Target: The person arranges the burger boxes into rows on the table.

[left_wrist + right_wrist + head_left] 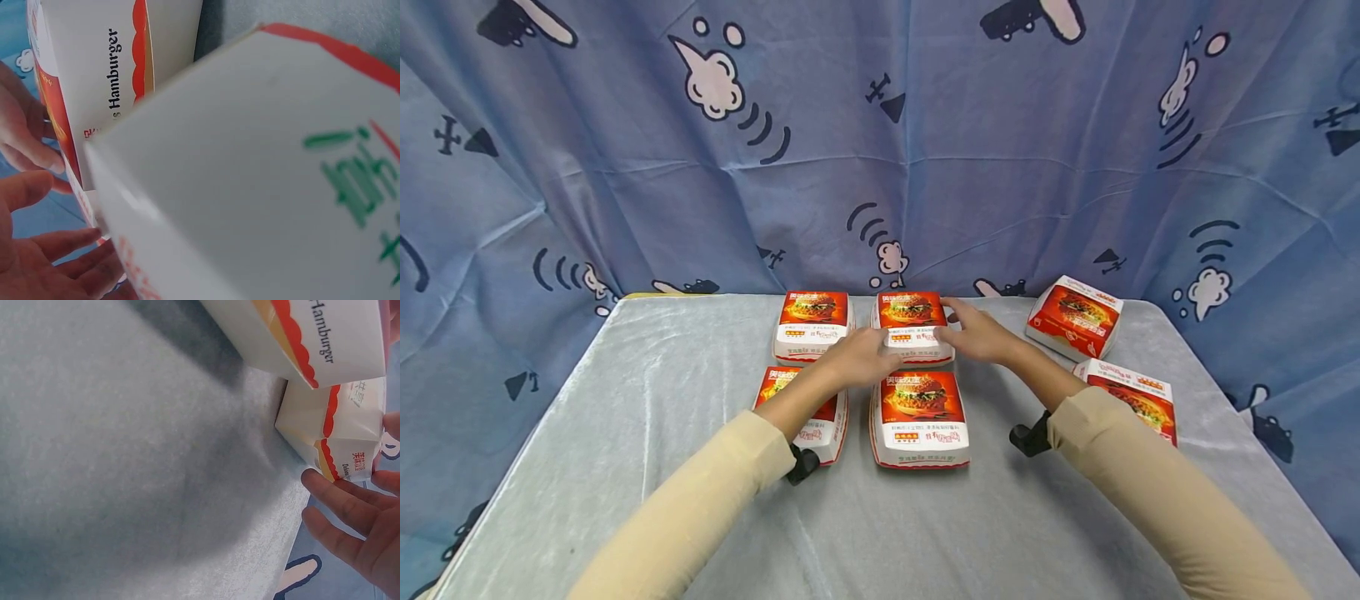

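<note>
Four hamburger boxes, white with red burger-picture lids, stand in two rows on the table. My right hand [981, 333] is at the right side of the back right box [912, 310]; in the right wrist view its fingers [340, 500] reach fairly straight along the box's end. At that box's front left corner is my left hand [863, 357], its fingers [69, 240] extended in the left wrist view. Directly in front stands another box [922, 408]. Back left is a box [812, 312], and my left forearm partly covers the front left box [831, 421].
Two more hamburger boxes lie at the right, one angled near the back edge [1075, 317] and one [1138, 396] partly behind my right sleeve. A grey cloth covers the table [647, 417]. A blue patterned curtain [820, 108] hangs behind its back edge.
</note>
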The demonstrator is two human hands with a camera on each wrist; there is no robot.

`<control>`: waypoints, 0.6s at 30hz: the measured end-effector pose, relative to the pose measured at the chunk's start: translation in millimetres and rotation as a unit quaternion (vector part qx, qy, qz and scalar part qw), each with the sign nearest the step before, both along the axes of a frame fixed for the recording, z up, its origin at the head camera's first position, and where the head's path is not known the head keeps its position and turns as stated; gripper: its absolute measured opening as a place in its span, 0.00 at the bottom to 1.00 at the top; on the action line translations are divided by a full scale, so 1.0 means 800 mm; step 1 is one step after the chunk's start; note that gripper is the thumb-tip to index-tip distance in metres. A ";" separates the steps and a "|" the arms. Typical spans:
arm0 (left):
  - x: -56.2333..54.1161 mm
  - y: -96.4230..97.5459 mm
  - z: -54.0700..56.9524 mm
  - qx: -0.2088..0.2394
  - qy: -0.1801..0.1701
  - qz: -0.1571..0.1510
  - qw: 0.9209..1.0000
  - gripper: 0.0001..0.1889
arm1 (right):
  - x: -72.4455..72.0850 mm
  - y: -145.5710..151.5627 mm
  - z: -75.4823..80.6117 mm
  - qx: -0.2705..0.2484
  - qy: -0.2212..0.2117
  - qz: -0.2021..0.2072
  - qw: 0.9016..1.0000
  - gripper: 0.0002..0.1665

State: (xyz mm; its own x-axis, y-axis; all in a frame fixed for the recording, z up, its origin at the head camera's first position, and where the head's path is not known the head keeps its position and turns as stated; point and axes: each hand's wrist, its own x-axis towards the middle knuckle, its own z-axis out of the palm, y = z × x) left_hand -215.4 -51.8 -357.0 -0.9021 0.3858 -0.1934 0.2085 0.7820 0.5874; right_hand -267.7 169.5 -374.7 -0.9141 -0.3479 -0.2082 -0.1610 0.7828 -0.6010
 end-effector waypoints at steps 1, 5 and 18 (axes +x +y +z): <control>0.000 0.000 0.000 -0.001 -0.002 0.000 1.000 0.30 | 0.000 0.000 0.000 -0.001 0.001 0.002 1.000 0.40; 0.001 0.000 0.002 -0.003 -0.005 -0.001 1.000 0.30 | 0.000 0.001 0.000 -0.001 0.003 0.010 1.000 0.41; 0.000 0.000 0.000 -0.001 -0.006 -0.002 1.000 0.31 | 0.000 0.001 0.001 0.013 -0.011 0.017 1.000 0.42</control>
State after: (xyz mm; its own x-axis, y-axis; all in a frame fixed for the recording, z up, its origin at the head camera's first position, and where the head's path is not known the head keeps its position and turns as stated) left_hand -215.5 -51.8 -356.7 -0.8984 0.3879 -0.2059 0.2035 0.7831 0.5877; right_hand -267.4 170.2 -373.8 -0.8973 -0.3728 -0.2365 -0.1752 0.7924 -0.5843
